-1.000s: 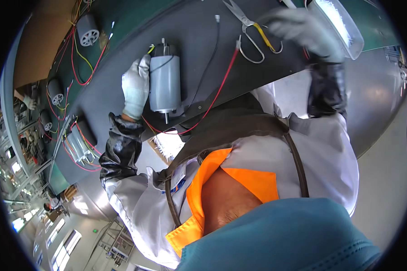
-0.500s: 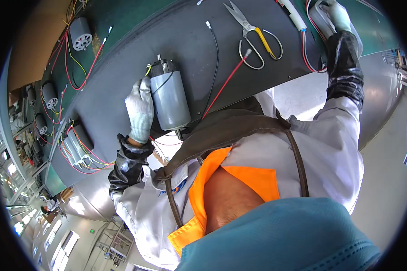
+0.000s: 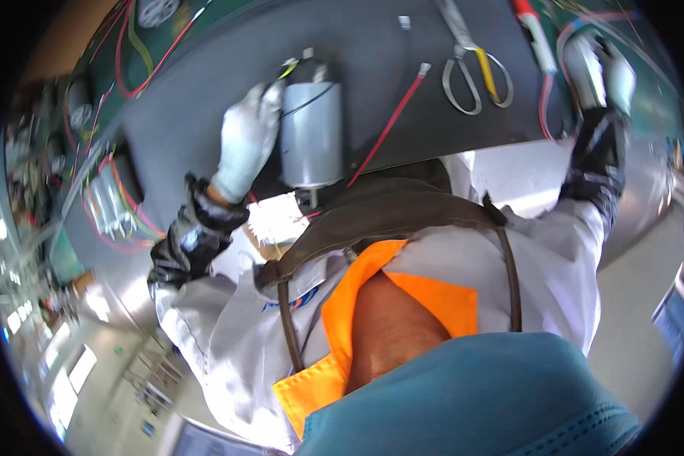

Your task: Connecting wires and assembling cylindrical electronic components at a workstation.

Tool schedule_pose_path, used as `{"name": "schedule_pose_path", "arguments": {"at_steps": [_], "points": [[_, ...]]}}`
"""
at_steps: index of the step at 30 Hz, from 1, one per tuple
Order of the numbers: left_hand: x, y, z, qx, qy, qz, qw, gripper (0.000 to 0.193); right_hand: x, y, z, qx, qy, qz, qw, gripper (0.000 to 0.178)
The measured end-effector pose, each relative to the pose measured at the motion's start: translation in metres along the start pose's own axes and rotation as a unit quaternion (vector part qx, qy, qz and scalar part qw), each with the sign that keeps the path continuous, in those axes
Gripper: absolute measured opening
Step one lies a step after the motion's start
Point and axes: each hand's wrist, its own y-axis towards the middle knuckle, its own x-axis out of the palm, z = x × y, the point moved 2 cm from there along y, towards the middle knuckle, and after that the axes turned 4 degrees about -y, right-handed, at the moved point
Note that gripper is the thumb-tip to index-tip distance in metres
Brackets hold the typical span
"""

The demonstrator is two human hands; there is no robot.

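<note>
A silver motor (image 3: 311, 137) stands in front of me on the dark work surface, its shaft end toward me and a thin black wire across its body. My left hand (image 3: 249, 137), in a white glove, is at the motor's upper left, thumb and fingers pinched at a yellow-green wire (image 3: 287, 69). Far to the right, my gloved right hand (image 3: 620, 80) is at the side of a pale grey casing (image 3: 587, 72), its fingers curled against the edge. Motion blur hides the exact finger positions there. Red and pale wires loop beside that casing.
Scissors (image 3: 463, 72) with one yellow-wrapped handle lie between my hands, near a red wire (image 3: 391, 121). A red and white tool (image 3: 536, 38) with a cable lies left of the casing. More motors (image 3: 114, 201) with coloured wires sit at the left.
The view has shifted and blurred, so the motor and scissors appear further up and right. My right hand has moved from over the grey casing to its right side. My left hand stays at the motor's top.
</note>
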Motion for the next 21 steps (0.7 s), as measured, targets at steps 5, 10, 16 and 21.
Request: {"name": "schedule_pose_path", "arguments": {"at_steps": [5,10,16,21], "points": [[-0.011,0.014,-0.01,-0.003,-0.038,-0.172,0.984,0.056,-0.039,-0.019,0.032,-0.092,-0.157,0.239,0.954,0.025],[-0.052,0.019,0.026,-0.239,-0.122,-0.361,0.893,0.053,-0.105,-0.142,-0.203,-0.138,0.434,0.237,0.858,0.032],[-0.044,0.034,0.013,-0.194,-0.153,-0.396,0.885,0.053,-0.025,-0.202,-0.327,-0.098,0.787,-0.255,0.553,0.036],[-0.055,0.022,0.013,-0.119,-0.199,-0.388,0.892,0.051,0.024,-0.234,-0.431,-0.183,0.811,-0.265,0.488,0.026]]}}
